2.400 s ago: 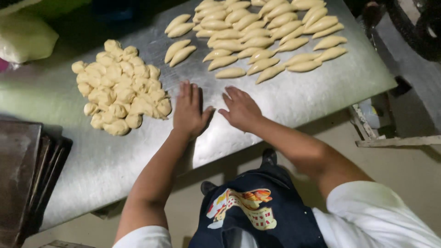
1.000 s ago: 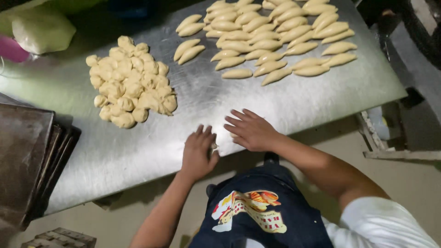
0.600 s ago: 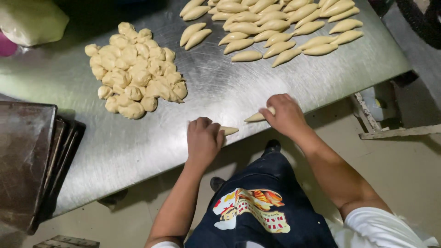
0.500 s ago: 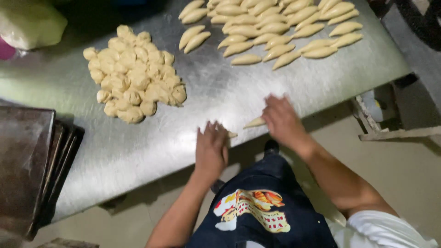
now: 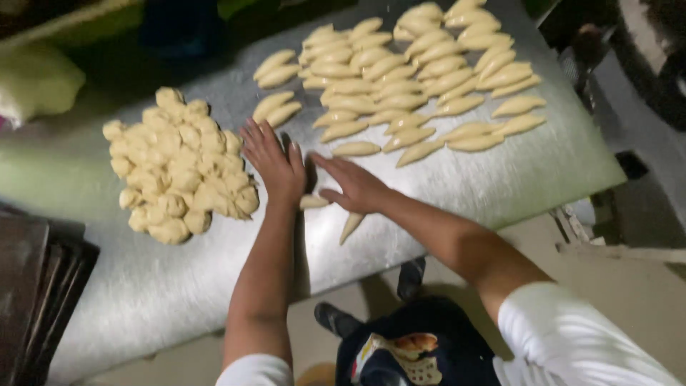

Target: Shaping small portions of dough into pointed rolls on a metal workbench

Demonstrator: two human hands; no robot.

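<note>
**Two palms on dough at the steel table**

Steel covers the whole work table [image 5: 500, 179], dusted pale and lit from above, with a dark stack of baking trays [image 5: 36, 300] at its left end and a soft yellowish bag [image 5: 36, 82] at the far left corner.

Both hands lie flat with fingers spread, pressing down rather than gripping anything. The left hand [image 5: 275, 161] covers a small dough piece [image 5: 313, 202] whose rounded end sticks out beside the wrist; the right hand [image 5: 357, 187] lies over a tapered dough piece [image 5: 351, 226], its pointed tip showing toward the table's near edge. Flat open palms suit rolling: the weight spreads along the piece and draws its ends into points.

To the left, just beside the left hand, sits a heap of rough dough lumps [image 5: 175, 168], close enough to take from without stepping. Farther back and to the right, the shaped dough rolls [image 5: 407, 82] lie in loose rows, each long and pointed, set slightly apart (probably so they do not stick together). Bare steel between heap and rows gives the hands room to work.

Below the table edge, an apron with a printed picture [image 5: 400, 354] and a dark shoe [image 5: 411, 275] are visible.
</note>
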